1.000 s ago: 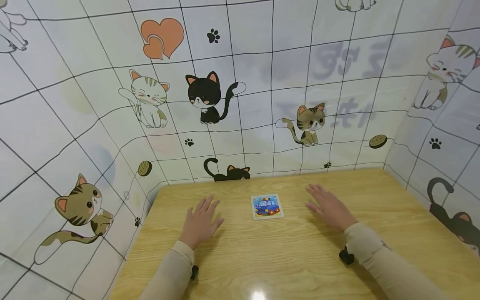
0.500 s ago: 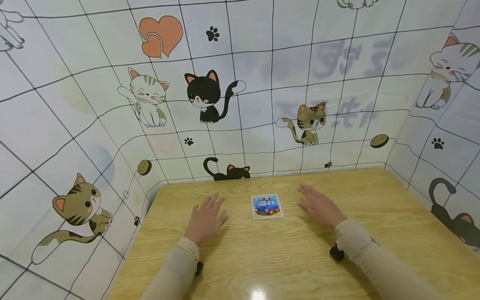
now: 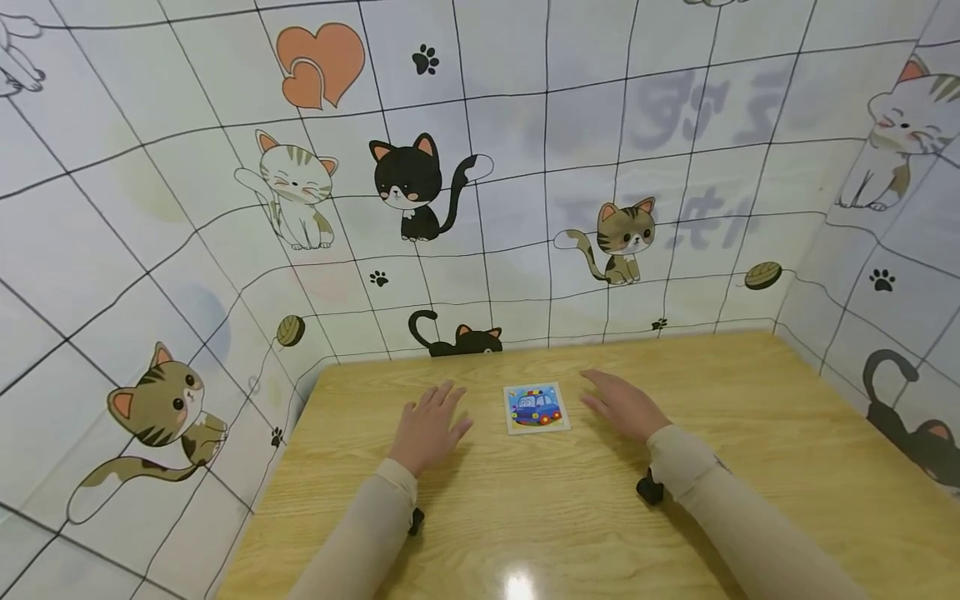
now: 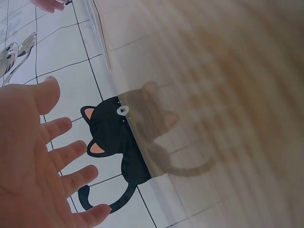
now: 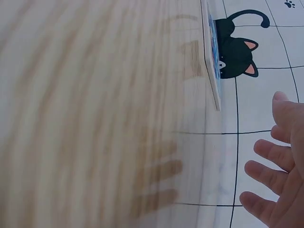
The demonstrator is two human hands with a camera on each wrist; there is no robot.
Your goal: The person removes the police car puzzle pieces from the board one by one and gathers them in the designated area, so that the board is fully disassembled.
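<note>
A small square picture puzzle board lies flat on the wooden table, with a blue cartoon car on it and a pale border. To its left, my left hand hovers over the table with fingers spread, holding nothing. On the other side, my right hand is nearer to the board, fingers extended and empty, not touching it. In the left wrist view the left hand shows its palm and separated fingers. From the right wrist, the board appears edge-on, apart from the right hand.
The light wooden table has a glossy surface and meets a fabric wall printed with cats and grid lines at the back. Similar walls stand to the left and right. A small black device sits at the right wrist.
Both hands have moved inward toward the board, the left one rightward and the right one leftward. The board stays in place on the table; the head view has shifted slightly.
</note>
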